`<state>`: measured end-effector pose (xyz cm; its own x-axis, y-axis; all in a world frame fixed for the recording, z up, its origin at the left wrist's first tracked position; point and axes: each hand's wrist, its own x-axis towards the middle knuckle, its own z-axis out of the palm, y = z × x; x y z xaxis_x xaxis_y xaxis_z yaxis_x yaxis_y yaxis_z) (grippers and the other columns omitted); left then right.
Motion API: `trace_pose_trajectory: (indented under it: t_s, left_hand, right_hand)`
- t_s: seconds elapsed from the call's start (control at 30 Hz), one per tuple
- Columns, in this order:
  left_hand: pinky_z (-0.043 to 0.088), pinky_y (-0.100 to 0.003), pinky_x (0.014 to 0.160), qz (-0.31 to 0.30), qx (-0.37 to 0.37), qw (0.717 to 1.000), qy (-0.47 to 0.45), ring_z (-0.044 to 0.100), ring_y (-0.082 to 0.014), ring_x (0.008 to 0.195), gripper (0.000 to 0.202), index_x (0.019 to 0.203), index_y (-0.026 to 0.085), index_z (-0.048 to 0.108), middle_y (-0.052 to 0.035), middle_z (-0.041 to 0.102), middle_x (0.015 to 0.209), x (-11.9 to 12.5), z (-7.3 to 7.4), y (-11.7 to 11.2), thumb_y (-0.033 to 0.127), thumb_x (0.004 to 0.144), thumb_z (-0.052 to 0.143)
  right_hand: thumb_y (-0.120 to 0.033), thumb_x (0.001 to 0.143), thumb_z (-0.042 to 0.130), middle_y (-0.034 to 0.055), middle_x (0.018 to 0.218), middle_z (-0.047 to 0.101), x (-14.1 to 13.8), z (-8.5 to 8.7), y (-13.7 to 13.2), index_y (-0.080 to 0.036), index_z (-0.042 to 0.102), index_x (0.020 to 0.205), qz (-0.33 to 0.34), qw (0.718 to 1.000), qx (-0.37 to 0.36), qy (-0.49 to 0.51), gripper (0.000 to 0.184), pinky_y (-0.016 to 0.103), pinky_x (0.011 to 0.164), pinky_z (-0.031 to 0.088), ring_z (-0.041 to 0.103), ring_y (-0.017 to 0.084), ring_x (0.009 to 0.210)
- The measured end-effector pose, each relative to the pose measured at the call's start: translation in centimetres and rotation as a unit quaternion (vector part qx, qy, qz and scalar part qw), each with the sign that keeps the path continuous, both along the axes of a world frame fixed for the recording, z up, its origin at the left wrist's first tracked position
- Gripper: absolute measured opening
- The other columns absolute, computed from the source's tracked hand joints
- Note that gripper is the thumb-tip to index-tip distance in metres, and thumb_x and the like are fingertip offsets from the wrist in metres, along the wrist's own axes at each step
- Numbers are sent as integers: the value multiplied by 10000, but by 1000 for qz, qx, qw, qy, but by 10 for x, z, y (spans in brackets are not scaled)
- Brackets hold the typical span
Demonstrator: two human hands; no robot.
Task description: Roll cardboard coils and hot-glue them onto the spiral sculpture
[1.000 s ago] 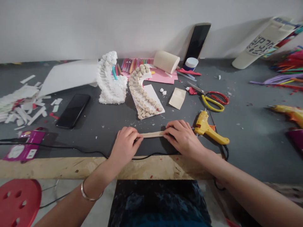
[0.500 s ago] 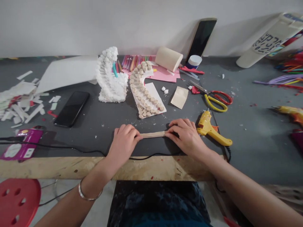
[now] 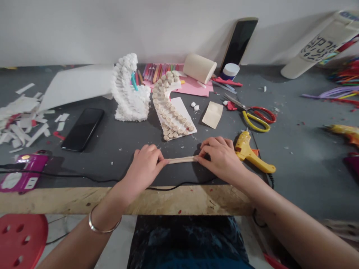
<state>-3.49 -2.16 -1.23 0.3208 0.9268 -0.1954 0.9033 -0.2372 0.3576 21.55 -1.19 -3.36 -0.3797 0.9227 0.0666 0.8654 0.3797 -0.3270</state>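
Note:
A narrow beige strip [image 3: 181, 160], perhaps of rolled paper or card, lies across the dark grey tabletop [image 3: 112, 160]. My left hand [image 3: 144, 172] pinches its left end between thumb and fingers. My right hand [image 3: 221, 160] holds the right end, with the fingers curled over it. Both hands rest on the tabletop, and the strip's ends are hidden inside them. Nearest my right hand stands a yellow hot glue gun [image 3: 249, 155], just beyond its fingers.
Ahead stand a white bumpy spiral model [image 3: 129, 95] and beige discs on a white card [image 3: 174, 119]. A black phone [image 3: 82, 129], red-and-yellow-handled scissors [image 3: 256, 120] and paper scraps [image 3: 19, 119] lie about. A black cable [image 3: 84, 178] runs along the near wooden edge [image 3: 182, 200].
The strip and both hands stay in nearly the same place, with the grip unchanged. The whole scene shifts slightly in view as my head moves.

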Motion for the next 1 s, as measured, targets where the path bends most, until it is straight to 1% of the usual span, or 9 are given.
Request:
trace_pose_trajectory:
  t_s: [0.1, 0.2, 0.4, 0.6, 0.67, 0.77, 0.83, 0.9, 1.0]
  left_hand:
    - [348, -357, 758, -5, 18, 1000, -8, 551, -232, 941, 152, 842, 183, 584, -42, 606, 942, 0, -1, -2, 301, 934, 555]
    - [351, -365, 796, -31, 28, 999, -24, 550, -236, 1010, 79, 969, 198, 574, -49, 612, 1038, 1, -1, -3, 238, 953, 508]
    - [349, -347, 766, -99, 37, 994, -20, 537, -215, 911, 114, 803, 180, 526, -37, 593, 919, 5, 1, 0, 155, 912, 508]
    - [342, -336, 769, -150, 100, 982, -60, 554, -186, 859, 147, 767, 186, 489, -29, 629, 908, 4, -11, -1, 100, 885, 488]
    - [342, -335, 753, -144, 113, 981, -67, 550, -182, 810, 131, 796, 188, 518, -25, 638, 868, 4, -15, -2, 114, 899, 482]
    - [349, -348, 766, -146, 144, 977, -67, 564, -197, 838, 140, 958, 183, 585, -43, 664, 905, 4, -20, -2, 125, 922, 463]
    - [351, -357, 780, -160, 161, 972, -62, 575, -208, 890, 200, 1043, 184, 606, -58, 673, 954, 4, -22, -2, 129, 937, 446]
    - [352, -361, 787, -170, 169, 969, -55, 578, -210, 911, 222, 1051, 187, 628, -64, 672, 967, 4, -24, -2, 154, 959, 429]
    - [352, -364, 797, -169, 175, 969, -48, 585, -207, 917, 229, 1088, 181, 641, -68, 675, 969, 4, -27, -3, 236, 979, 448]
  right_hand:
    - [-355, 853, 687, 56, 1002, 657, 0, 0, 0, -207, 660, 816, 8, 1000, 11, -8, 155, 404, 835, 338, 527, 261, 961]
    - [-306, 904, 624, 46, 1006, 668, -2, 3, 0, -217, 656, 909, 44, 999, 14, -14, 94, 385, 830, 325, 522, 244, 962]
    - [-176, 896, 559, 72, 885, 661, -6, 8, 4, -183, 613, 807, 128, 991, 36, -37, 104, 346, 784, 325, 524, 222, 890]
    - [-118, 901, 463, 63, 798, 667, -1, -2, 0, -184, 565, 754, 163, 983, 86, 9, 191, 326, 747, 335, 543, 193, 800]
    - [-97, 880, 463, 55, 794, 665, 1, -5, -2, -183, 580, 788, 156, 983, 89, 25, 172, 323, 736, 335, 542, 189, 776]
    - [-65, 835, 491, 62, 856, 682, 0, -8, -3, -159, 628, 979, 145, 985, 89, 29, 220, 329, 731, 338, 553, 199, 794]
    - [-84, 854, 501, 70, 886, 688, -1, -7, -3, -160, 648, 1034, 150, 984, 90, 15, 245, 335, 730, 337, 557, 207, 825]
    - [-145, 912, 496, 69, 865, 686, -3, -4, -2, -177, 681, 965, 157, 983, 93, -3, 195, 338, 726, 330, 551, 206, 832]
    - [-239, 980, 465, 57, 817, 675, -4, -1, -2, -196, 701, 873, 160, 981, 107, -16, 263, 334, 722, 319, 532, 194, 820]
